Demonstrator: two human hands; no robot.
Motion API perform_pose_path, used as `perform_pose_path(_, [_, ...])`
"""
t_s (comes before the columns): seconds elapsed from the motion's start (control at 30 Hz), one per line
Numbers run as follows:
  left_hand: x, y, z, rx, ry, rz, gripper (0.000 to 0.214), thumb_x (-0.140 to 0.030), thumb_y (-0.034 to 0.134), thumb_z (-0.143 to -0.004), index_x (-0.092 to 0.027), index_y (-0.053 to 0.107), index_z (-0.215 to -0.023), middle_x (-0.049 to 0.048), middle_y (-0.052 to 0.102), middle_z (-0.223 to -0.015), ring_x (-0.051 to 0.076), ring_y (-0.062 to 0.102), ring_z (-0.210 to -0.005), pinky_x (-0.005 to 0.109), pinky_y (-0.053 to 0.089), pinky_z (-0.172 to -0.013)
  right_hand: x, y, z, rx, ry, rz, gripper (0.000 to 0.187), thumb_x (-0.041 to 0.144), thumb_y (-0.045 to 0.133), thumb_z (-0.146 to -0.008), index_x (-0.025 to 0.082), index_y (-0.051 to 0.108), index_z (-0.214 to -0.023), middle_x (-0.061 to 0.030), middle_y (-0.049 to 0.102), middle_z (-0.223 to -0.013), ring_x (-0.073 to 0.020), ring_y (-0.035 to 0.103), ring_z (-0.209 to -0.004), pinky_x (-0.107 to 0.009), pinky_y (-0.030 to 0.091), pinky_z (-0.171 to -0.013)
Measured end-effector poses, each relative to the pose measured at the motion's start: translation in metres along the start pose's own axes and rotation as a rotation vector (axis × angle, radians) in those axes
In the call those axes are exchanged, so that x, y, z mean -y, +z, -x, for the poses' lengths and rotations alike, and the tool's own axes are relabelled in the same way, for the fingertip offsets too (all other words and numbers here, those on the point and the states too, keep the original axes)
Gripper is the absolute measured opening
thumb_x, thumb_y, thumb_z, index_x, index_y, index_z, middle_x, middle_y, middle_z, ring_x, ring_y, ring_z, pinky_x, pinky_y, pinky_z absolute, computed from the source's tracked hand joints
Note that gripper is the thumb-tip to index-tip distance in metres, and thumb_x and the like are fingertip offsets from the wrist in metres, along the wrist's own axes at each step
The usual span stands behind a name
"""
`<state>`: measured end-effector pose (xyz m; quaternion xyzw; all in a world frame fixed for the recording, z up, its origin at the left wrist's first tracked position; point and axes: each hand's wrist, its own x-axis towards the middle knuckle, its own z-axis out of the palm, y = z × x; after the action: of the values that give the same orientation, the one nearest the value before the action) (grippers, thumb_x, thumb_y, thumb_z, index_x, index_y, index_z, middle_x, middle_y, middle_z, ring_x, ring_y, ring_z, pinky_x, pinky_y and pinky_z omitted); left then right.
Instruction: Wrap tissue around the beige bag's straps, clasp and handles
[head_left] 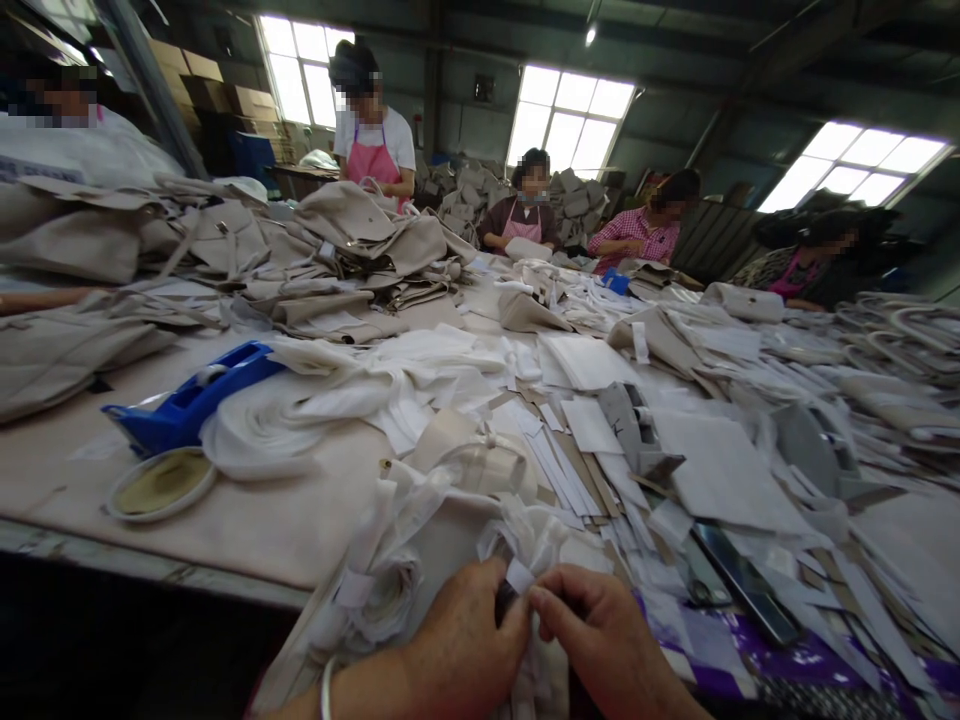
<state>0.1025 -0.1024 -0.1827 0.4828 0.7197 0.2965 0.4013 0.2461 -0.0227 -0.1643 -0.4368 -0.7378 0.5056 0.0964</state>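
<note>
A light beige bag (442,535) lies at the table's near edge, with white wrapping around parts of it. My left hand (457,630) is closed on a wrapped strap (517,550) of the bag, its thumb pressed near a small white paper band. Close beside it, my right hand (600,620) pinches the lower end of the same wrapping; the exact bit between its fingertips is hidden. A rolled white wrapped part (394,590) sits left of my left hand. Beyond the hands stands a clear, rounded piece of wrapping (484,465).
A blue tape dispenser (195,395), a round tape roll (161,485) and white strips (292,420) lie to the left. To the right are a grey tape dispenser (637,430), a phone (746,580) and paper strips. Beige bags (360,230) pile up behind; several co-workers sit or stand across the table.
</note>
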Motion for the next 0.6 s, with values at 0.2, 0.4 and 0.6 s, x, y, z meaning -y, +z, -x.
perform_pose_path(0.2, [-0.002,-0.001,-0.001,-0.001,-0.017,-0.031,0.021,-0.034,0.048,-0.088,-0.020,0.063,-0.083,0.0077,0.071,-0.086,0.022,0.065,-0.080,0.031,0.043,-0.069,-0.010,0.002,-0.002,-0.070,0.064,0.073,0.035,0.043,0.059,-0.083,0.017,0.065,-0.060,-0.0009,0.064,-0.057,-0.0164,0.058,-0.060,-0.026,0.041,-0.059])
perform_pose_path(0.4, [0.002,0.003,0.000,-0.018,0.004,-0.109,0.025,-0.033,0.045,-0.090,-0.018,0.066,-0.090,0.0115,0.071,-0.093,0.025,0.065,-0.089,0.035,0.046,-0.078,-0.014,0.009,-0.008,-0.123,0.141,0.044,0.037,0.047,0.063,-0.080,0.019,0.060,-0.055,0.0002,0.060,-0.051,-0.0144,0.053,-0.052,-0.025,0.039,-0.052])
perform_pose_path(0.6, [0.001,0.005,0.000,-0.023,0.020,-0.232,0.024,-0.027,0.045,-0.087,-0.017,0.065,-0.094,0.0160,0.070,-0.101,0.029,0.065,-0.094,0.039,0.048,-0.082,-0.015,0.016,-0.014,-0.170,0.181,-0.035,0.041,0.052,0.068,-0.074,0.020,0.053,-0.053,0.0024,0.054,-0.049,-0.0131,0.049,-0.051,-0.025,0.038,-0.050])
